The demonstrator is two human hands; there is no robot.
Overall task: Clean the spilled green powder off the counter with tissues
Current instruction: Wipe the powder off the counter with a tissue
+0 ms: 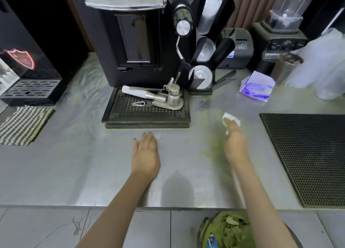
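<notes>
1. Streaking the steel counter (74, 173), the green powder (214, 147) lies as a faint, blurred smear just left of the right hand (235, 147), running from near the drip tray (147, 115) toward the front edge.
2. A white tissue (230, 118) sits at the far end of that smear, under the right hand's fingertips. The fingers look stretched out and pressed flat on it. Motion blur hides whether the thumb also pinches it.
3. The left hand (146, 154) rests palm down on bare steel, well apart from the powder, with its fingers straight and holding nothing.
4. The step in hand appears to be a wiping pass. To do it well, keep the tissue flat under the fingers and draw it in one direction toward the front edge, so the powder gathers rather than spreads sideways.
5. Fine powder probably smears under a loaded tissue, so fold it to a clean face or take a fresh one from the tissue pack (256, 88) behind the hand.
6. A bin (229, 231) holding green-stained waste stands below the counter's edge, nearly in line with the smear, which makes it a handy place to sweep toward.
7. Keep the stroke clear of the ribbed bar mat (308, 154) on the right, where powder would likely lodge.
</notes>
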